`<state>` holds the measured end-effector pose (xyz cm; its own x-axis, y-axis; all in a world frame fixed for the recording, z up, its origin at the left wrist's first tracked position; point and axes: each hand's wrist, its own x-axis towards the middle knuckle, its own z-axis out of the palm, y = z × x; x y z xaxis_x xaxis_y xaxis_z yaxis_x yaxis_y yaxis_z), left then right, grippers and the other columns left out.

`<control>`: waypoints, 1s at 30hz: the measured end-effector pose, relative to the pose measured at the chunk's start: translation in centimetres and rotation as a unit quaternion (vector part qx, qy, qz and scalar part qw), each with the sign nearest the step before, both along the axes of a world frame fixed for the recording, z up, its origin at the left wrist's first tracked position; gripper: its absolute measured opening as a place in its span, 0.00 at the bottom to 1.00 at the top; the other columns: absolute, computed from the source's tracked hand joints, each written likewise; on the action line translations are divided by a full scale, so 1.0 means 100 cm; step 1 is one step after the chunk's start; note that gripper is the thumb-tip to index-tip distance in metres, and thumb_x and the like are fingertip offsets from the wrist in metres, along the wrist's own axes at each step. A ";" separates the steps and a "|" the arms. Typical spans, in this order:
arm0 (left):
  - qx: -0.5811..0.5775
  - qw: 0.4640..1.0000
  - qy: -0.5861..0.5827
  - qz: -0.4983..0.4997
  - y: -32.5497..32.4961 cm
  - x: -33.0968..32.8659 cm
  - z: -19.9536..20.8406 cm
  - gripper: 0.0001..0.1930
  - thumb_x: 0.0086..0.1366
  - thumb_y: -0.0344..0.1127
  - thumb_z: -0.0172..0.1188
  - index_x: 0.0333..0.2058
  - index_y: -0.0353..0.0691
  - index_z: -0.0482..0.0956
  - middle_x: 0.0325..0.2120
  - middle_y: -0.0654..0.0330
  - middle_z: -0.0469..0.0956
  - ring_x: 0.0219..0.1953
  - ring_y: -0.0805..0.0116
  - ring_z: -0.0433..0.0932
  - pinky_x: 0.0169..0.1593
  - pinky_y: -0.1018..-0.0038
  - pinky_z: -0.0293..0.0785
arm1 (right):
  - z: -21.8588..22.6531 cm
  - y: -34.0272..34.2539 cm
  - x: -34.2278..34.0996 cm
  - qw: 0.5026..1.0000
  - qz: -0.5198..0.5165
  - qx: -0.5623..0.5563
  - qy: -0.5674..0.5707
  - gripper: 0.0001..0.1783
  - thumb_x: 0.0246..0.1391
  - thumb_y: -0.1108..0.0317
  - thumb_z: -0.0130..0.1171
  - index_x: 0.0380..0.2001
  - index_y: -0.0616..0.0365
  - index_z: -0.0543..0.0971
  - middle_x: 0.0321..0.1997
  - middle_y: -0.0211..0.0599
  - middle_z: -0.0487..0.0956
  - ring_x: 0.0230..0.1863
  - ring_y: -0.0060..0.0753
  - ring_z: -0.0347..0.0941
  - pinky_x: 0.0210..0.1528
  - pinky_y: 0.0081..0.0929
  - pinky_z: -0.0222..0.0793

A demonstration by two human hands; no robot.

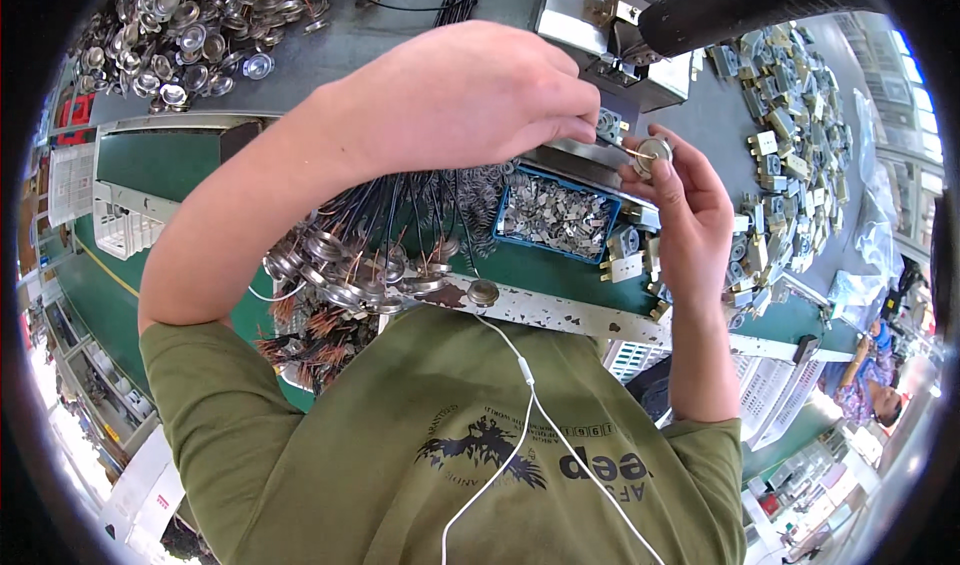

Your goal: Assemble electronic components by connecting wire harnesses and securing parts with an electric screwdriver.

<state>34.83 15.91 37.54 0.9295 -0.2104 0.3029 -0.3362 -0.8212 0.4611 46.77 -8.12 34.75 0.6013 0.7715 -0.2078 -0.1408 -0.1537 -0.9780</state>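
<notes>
My right hand (pixel 690 205) pinches a small round metal cap (pixel 653 151) between thumb and fingers, near the press at the back. My left hand (pixel 520 95) reaches across from the left, its fingers closed on a thin dark wire (pixel 618 147). That wire runs to the cap; whether it is joined there I cannot tell. Just beyond the left fingertips shows a small grey part (pixel 609 123), partly hidden. Below the hands stands a blue tray (pixel 553 248) of small metal clips. A bundle of wired metal caps (pixel 340 270) hangs at the bench's near edge, under my left forearm.
A heap of metal caps (pixel 185 40) lies at the far left. Several grey blocks with pale plates (pixel 780 165) cover the right side. The metal press (pixel 640 50) with a black bar (pixel 750 10) stands at the back. White earphone cord (pixel 528 370) hangs over my shirt.
</notes>
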 end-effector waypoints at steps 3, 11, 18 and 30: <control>-0.002 1.000 0.001 0.000 -0.003 0.001 0.000 0.05 0.65 0.35 0.59 0.36 0.43 0.82 0.29 0.59 0.81 0.39 0.57 0.81 0.45 0.62 0.78 | 0.001 0.001 -0.018 0.992 -0.097 0.002 -0.081 0.22 0.66 0.76 0.57 0.62 0.69 0.73 0.52 0.48 0.83 0.47 0.33 0.83 0.53 0.30 0.79; -0.081 0.996 -0.026 -0.001 0.001 -0.008 -0.005 0.05 0.66 0.35 0.59 0.37 0.44 0.81 0.29 0.59 0.79 0.38 0.55 0.81 0.44 0.61 0.78 | 0.012 0.008 -0.004 0.988 -0.011 0.134 -0.077 0.12 0.66 0.78 0.56 0.49 0.70 0.81 0.56 0.48 0.82 0.55 0.37 0.79 0.58 0.36 0.76; 0.078 0.997 -0.021 -0.013 0.004 -0.006 -0.014 0.09 0.59 0.29 0.61 0.39 0.42 0.81 0.28 0.62 0.78 0.36 0.59 0.79 0.41 0.65 0.76 | 0.031 0.013 0.015 0.961 0.181 -0.039 -0.206 0.09 0.69 0.72 0.54 0.45 0.66 0.78 0.45 0.41 0.83 0.45 0.32 0.81 0.49 0.29 0.76; 0.049 0.998 -0.038 0.023 -0.017 -0.003 -0.010 0.11 0.64 0.42 0.64 0.38 0.44 0.77 0.24 0.61 0.77 0.32 0.58 0.82 0.35 0.64 0.78 | 0.009 0.011 -0.013 0.988 -0.049 0.061 -0.132 0.22 0.59 0.75 0.68 0.56 0.61 0.79 0.36 0.32 0.83 0.37 0.18 0.76 0.43 0.19 0.73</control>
<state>34.56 14.16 36.56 0.9136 -0.2005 0.3538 -0.3289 -0.8760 0.3527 45.42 -7.00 35.65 0.6954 0.7163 0.0574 0.1130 -0.0301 -0.9931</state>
